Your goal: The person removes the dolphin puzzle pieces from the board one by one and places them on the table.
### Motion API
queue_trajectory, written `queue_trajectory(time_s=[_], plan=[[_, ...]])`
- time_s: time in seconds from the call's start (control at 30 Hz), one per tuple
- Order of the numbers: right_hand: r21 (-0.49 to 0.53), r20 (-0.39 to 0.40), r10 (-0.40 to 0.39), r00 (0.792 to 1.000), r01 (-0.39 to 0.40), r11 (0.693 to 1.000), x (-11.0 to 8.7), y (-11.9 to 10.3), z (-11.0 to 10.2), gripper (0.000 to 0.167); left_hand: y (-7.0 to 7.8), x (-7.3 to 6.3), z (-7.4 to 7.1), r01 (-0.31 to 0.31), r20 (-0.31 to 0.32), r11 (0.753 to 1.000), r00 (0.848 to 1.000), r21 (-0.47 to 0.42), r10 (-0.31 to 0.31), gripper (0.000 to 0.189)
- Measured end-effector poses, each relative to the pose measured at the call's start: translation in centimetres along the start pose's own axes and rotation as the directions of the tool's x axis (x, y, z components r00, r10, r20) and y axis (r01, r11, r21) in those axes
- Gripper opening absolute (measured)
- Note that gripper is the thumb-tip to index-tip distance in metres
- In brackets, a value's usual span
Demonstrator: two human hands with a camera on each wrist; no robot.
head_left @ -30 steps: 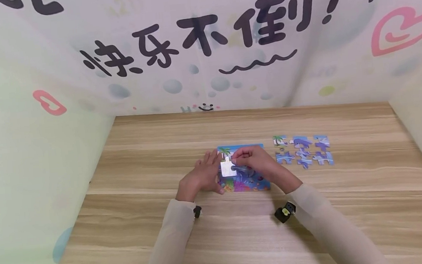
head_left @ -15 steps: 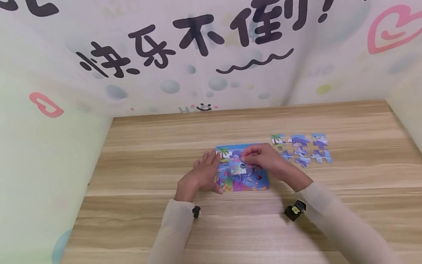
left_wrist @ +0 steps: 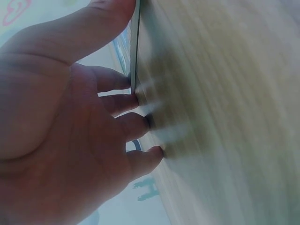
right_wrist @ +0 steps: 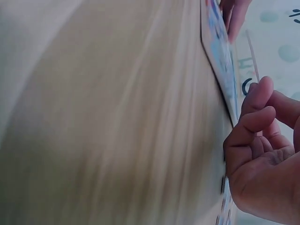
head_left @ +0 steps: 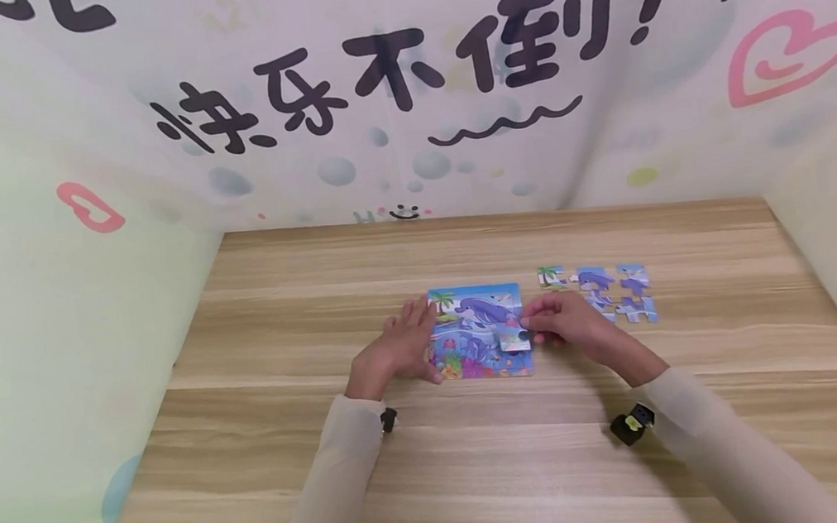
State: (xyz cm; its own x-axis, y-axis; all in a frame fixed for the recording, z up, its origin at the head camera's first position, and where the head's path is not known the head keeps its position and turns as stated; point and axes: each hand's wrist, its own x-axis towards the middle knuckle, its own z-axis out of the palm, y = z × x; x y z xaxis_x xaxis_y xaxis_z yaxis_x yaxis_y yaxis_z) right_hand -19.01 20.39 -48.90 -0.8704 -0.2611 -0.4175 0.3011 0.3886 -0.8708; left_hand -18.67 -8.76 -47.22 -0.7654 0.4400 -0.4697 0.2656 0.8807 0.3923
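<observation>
A puzzle board [head_left: 465, 361] with a printed dolphin and palm tree lies on the table. My left hand [head_left: 396, 348] rests along its left edge; in the left wrist view the fingers [left_wrist: 140, 126] are spread and touch the tabletop at the board's edge. Between thumb and fingertips, my right hand [head_left: 573, 323] pinches a jigsaw piece [head_left: 512, 340] in front of the board's right side. The right wrist view shows that piece almost edge-on, as a thin line above the fingers [right_wrist: 255, 119]. How far it stands above the board I cannot tell.
Right of the board lie several loose jigsaw pieces [head_left: 594, 278], partly covered by my right hand. A wood-grain table [head_left: 445, 475] meets a printed cloth wall [head_left: 410, 162] at the back, with more wall on both sides.
My right hand has carried the jigsaw piece from the board's left part to its right side, turning it so that its glare is gone. The left hand stays put.
</observation>
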Motion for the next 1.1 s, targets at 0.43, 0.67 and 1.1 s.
queue_trajectory(time_s=[0.43,0.67,1.1], plan=[[-0.092,0.014,-0.004,1.000,0.005,0.996,-1.8,1.6,-2.8,0.023,-0.1,-0.1,0.1,0.008,0.006,1.000,1.000,-0.027,-0.008,0.114],[-0.162,-0.014,0.010,1.000,-0.012,0.987,-2.6,2.1,-4.0,0.023,0.0,-0.3,-0.1,-0.005,-0.002,0.999,1.000,-0.047,0.004,0.113],[-0.368,-0.053,-0.073,0.996,0.049,0.928,-2.8,3.1,-5.3,0.012,0.0,-0.2,0.0,0.007,-0.001,0.999,1.000,-0.039,-0.007,0.112]])
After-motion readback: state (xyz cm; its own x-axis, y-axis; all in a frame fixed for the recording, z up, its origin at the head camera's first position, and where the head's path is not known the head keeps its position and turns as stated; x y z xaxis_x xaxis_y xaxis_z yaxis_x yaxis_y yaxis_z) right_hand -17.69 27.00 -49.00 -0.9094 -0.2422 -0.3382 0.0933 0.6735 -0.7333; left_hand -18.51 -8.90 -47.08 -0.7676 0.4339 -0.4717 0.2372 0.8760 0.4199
